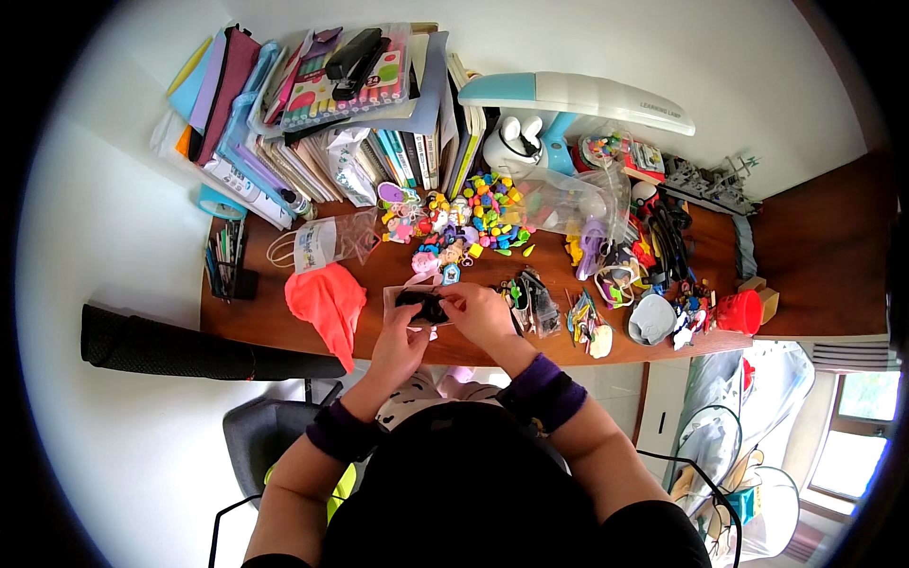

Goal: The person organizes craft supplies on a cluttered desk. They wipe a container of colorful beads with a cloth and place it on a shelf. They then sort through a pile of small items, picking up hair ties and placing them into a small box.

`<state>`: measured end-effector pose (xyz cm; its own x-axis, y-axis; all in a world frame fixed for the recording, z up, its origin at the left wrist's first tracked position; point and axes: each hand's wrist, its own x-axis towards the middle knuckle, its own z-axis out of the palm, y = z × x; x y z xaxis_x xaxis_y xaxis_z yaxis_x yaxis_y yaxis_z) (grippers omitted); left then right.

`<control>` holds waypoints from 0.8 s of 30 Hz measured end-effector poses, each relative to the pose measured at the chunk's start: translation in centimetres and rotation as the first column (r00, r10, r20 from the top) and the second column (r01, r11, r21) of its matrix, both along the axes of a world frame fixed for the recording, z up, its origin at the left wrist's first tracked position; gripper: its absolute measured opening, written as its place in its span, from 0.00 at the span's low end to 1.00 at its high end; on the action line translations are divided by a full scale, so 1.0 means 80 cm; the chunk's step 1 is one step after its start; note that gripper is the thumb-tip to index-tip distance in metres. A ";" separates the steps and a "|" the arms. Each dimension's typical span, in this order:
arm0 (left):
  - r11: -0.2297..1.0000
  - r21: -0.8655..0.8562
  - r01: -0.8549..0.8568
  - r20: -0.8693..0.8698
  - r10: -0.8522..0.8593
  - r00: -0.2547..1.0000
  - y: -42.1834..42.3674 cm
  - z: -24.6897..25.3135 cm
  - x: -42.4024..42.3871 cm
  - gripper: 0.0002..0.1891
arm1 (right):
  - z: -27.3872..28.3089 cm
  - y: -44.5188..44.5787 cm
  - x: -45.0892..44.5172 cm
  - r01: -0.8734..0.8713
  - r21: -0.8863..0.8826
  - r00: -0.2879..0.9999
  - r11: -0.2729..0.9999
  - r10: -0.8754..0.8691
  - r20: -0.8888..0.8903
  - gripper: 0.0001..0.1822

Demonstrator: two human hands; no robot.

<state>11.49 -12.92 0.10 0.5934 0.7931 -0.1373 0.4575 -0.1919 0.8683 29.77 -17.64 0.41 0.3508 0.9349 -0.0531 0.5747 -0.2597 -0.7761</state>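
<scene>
Both hands meet over the front edge of a brown wooden desk (263, 312). My left hand (400, 344) holds a small clear plastic box (389, 302) from its left side. Inside or on the box lies a dark item (424, 307), too small to name. My right hand (477, 312) touches the dark item and the box's right side with fingertips. Left of the box lies a coral-red cloth (327, 305). Behind the hands are small toy figures (426, 263) and a pile of colourful beads or small blocks (490, 206).
Upright books (398, 160) and a marker case (341, 92) stand at the back left, beside a desk lamp (575, 92). To the right lie small packets (543, 305), hair clips or similar (586, 319), a grey bowl (651, 319) and a red cup (738, 312). A rolled black mat (192, 351) is at left.
</scene>
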 end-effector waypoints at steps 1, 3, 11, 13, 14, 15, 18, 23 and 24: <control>1.000 0.005 -0.008 0.001 0.008 1.000 0.000 -0.005 -0.001 0.22 | 0.000 -0.001 0.001 0.011 0.003 1.000 1.000 -0.011 -0.009 0.10; 1.000 0.015 -0.022 0.001 0.022 1.000 0.002 -0.011 -0.002 0.22 | 0.005 -0.001 0.005 0.020 -0.019 0.998 1.000 -0.021 -0.057 0.10; 0.998 0.058 0.010 0.098 -0.016 0.995 0.003 0.003 0.009 0.21 | -0.005 -0.012 0.046 0.158 0.037 0.982 0.987 -0.153 -0.113 0.09; 0.999 0.034 0.024 0.155 -0.029 0.987 0.002 0.011 0.016 0.20 | 0.002 -0.015 0.062 0.189 0.069 0.977 0.980 -0.180 -0.115 0.09; 0.999 -0.014 0.031 0.177 -0.028 0.984 0.001 0.017 0.022 0.20 | 0.009 -0.019 0.069 0.224 0.012 0.973 0.975 -0.222 -0.066 0.10; 0.997 -0.062 0.044 0.200 -0.031 0.979 -0.001 0.023 0.029 0.19 | 0.005 -0.023 0.078 0.244 0.003 0.967 0.970 -0.243 -0.075 0.10; 0.985 -0.095 0.143 0.158 -0.127 0.979 -0.007 0.044 0.046 0.18 | -0.011 -0.034 0.103 0.300 0.005 0.950 0.954 -0.298 -0.088 0.11; 0.959 -0.042 0.279 0.137 -0.271 0.953 -0.023 0.034 0.076 0.19 | -0.045 -0.050 0.122 0.329 -0.013 0.941 0.944 -0.329 -0.072 0.11; 0.953 -0.051 0.298 0.115 -0.291 0.950 -0.026 0.032 0.083 0.19 | -0.049 -0.053 0.121 0.326 -0.021 0.942 0.945 -0.327 -0.076 0.11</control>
<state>18.11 -14.96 2.66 0.8131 0.5718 -0.1087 0.2953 -0.2444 0.9236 39.46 -21.84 -3.54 0.6315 0.7690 -0.0991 0.3957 -0.4295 -0.8117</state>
